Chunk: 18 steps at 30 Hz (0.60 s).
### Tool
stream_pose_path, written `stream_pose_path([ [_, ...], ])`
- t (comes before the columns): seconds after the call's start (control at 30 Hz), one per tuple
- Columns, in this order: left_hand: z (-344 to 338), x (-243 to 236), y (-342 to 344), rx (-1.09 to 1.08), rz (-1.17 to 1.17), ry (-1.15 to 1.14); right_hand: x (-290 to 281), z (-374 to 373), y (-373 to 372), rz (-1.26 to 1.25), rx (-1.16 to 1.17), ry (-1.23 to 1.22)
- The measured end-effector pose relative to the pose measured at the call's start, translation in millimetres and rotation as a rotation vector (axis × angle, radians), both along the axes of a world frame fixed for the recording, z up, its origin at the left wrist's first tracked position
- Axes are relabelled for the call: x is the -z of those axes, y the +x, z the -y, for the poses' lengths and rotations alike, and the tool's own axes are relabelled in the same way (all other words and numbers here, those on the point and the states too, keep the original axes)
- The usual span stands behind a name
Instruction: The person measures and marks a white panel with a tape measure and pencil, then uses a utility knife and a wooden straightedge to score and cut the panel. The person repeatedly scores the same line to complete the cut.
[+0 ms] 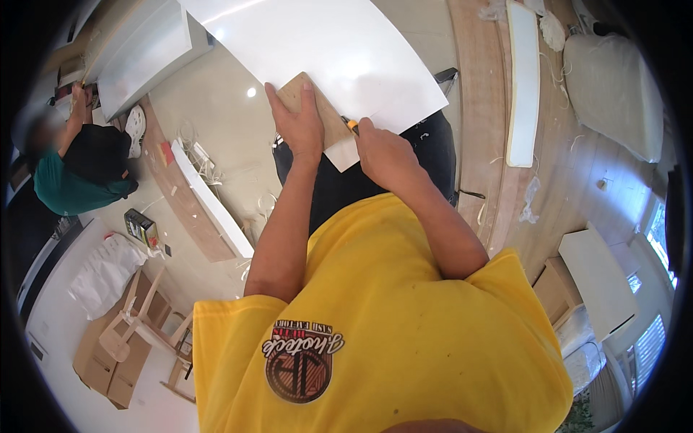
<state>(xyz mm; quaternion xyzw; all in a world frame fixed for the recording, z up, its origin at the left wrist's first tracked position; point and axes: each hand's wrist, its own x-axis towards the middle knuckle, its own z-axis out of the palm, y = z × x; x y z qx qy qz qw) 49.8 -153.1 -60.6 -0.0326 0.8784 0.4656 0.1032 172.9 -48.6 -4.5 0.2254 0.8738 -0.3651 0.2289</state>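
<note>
A large glossy white sheet [332, 43] reaches over my lap from the far side. On its near end lies a flat brown wooden board [328, 115], set at a slant. My left hand [299, 133] holds this board, its thumb on top and another finger stretched past the left edge. In my right hand [386, 155] is a yellow and black utility knife [351, 125], its tip at the board's right edge. A white corner [343, 154] shows below the board, between my hands. The knife's blade is too small to make out.
At the left a person in a green shirt [79, 180] sits near a white panel [144, 61]. A long white strip [523, 86] lies on brown boards at the right. A wrapped cushion [613, 94], cardboard [108, 353] and a wooden chair frame [148, 317] stand around me.
</note>
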Motion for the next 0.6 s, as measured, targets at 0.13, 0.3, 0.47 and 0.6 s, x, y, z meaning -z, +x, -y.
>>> stream_pose_path([
  [0.13, 4, 6, -1, 0.011, -0.013, 0.022, -14, -3, -7, -0.104, 0.135, -0.012],
  [0.3, 1, 5, 1, 0.021, -0.021, 0.081, 9, -6, -54, -0.207, 0.107, 0.006],
  [0.47, 4, 4, -3, -0.005, -0.03, 0.072, 14, -6, -82, -0.135, 0.075, 0.001],
  [0.6, 4, 8, 0, -0.011, 0.005, 0.047, 10, -10, -87, -0.118, 0.05, 0.015],
])
